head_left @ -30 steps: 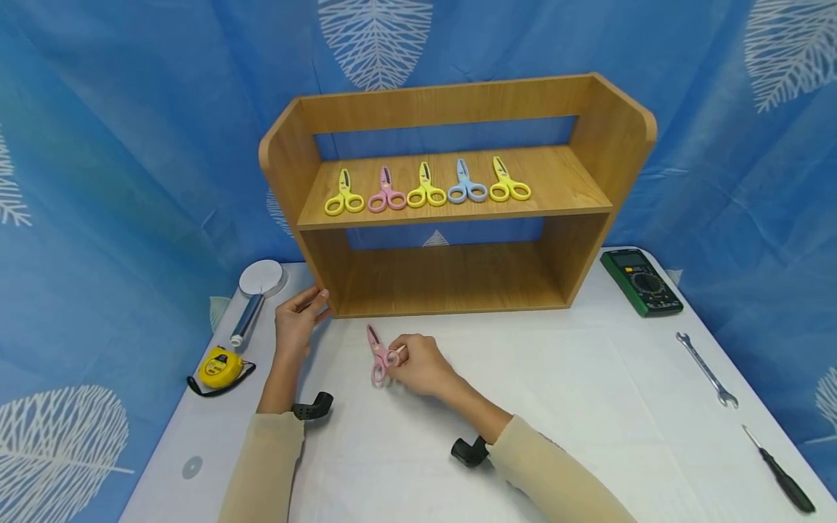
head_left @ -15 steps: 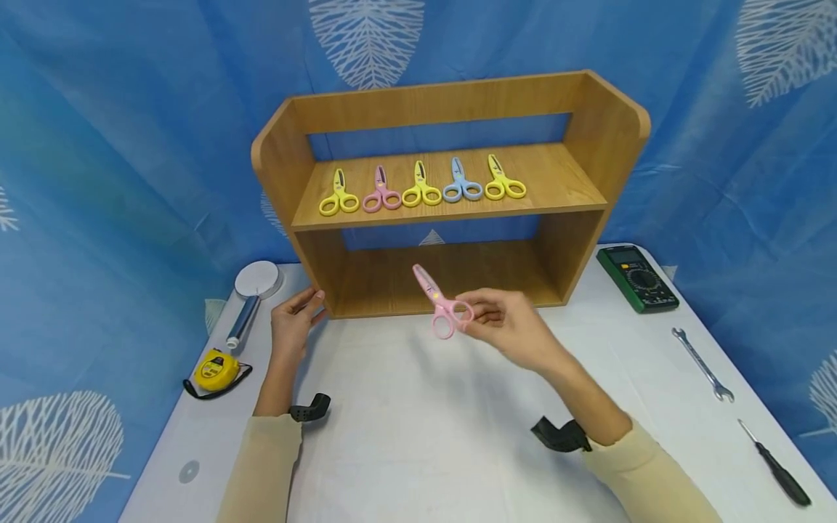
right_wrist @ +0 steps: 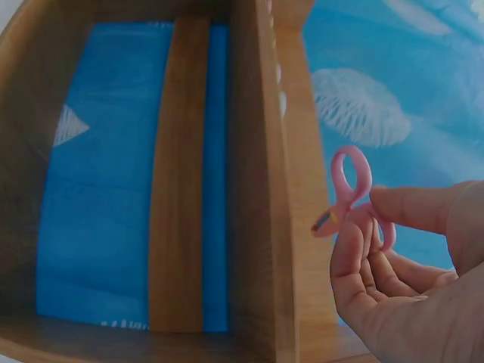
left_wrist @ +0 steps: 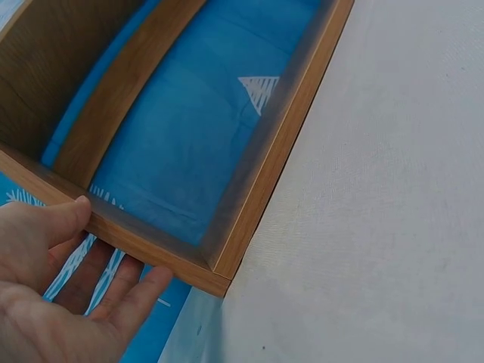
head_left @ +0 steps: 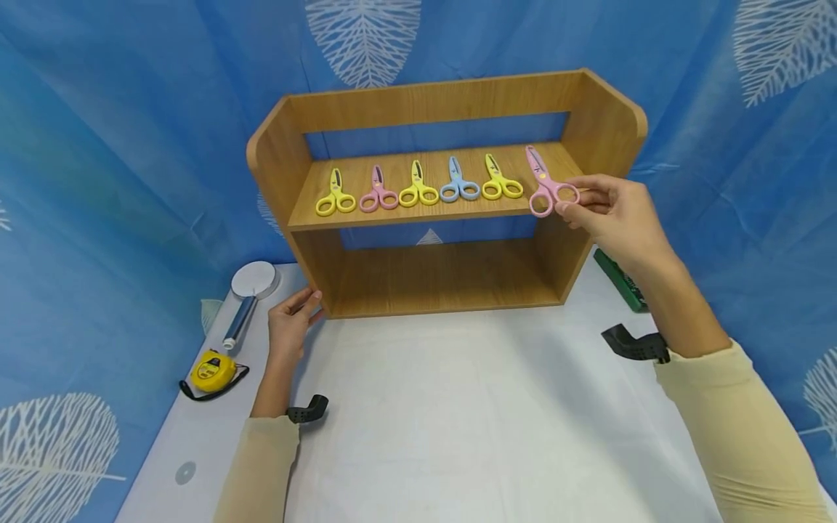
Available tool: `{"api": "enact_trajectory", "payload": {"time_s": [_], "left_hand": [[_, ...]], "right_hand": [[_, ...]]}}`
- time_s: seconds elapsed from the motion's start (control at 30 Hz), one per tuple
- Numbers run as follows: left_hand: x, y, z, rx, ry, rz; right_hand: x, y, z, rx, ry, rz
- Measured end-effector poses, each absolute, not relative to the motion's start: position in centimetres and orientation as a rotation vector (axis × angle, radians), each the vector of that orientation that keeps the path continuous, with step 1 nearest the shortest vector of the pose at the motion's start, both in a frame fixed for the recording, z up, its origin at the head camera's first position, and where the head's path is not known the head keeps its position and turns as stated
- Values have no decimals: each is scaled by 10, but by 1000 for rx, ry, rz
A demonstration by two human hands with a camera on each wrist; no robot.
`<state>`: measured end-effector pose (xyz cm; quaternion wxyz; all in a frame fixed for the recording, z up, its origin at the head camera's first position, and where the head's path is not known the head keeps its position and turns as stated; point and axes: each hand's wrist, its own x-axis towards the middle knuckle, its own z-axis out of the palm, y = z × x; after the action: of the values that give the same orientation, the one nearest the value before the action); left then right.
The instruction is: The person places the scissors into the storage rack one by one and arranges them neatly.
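Pink scissors point(head_left: 546, 183) are held in my right hand point(head_left: 621, 221), which pinches one finger loop between thumb and fingers. They hang before the right end of the upper board of a wooden shelf point(head_left: 451, 296), blades pointing up. Whether they touch the board cannot be told. In the right wrist view, the scissors point(right_wrist: 344, 203) are seen almost end-on beside the shelf edge. Low on the shelf's left side, my left hand point(head_left: 288, 325) grips the side panel. The left wrist view has its thumb on the front edge and the fingers point(left_wrist: 140, 299) against the outside.
Several scissors lie in a row on the upper board, including blue scissors point(head_left: 459, 185) and yellow scissors point(head_left: 500, 181). A tape measure point(head_left: 213, 372) and a blue-handled tool point(head_left: 240, 322) by a white disc point(head_left: 253, 280) stand left. My right forearm partly covers a green multimeter point(head_left: 620, 280).
My right hand has lifted the pink scissors off the table and carried them up and right to the upper board's right end. The left hand stays at the shelf's side.
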<state>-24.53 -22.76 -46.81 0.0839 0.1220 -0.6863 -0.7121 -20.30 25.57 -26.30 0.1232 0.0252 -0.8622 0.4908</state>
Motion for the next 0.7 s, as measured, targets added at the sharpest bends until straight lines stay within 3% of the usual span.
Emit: {"api": "enact_trajectory", "payload": {"time_s": [0.33, 0.7], "left_hand": [[-243, -228, -471, 372, -2028, -2144], [-244, -228, -470, 352, -2049, -2127]], "right_hand": [[-255, 257, -260, -70, -2679, 1098], [-268, 264, -253, -63, -2870, 973]]}}
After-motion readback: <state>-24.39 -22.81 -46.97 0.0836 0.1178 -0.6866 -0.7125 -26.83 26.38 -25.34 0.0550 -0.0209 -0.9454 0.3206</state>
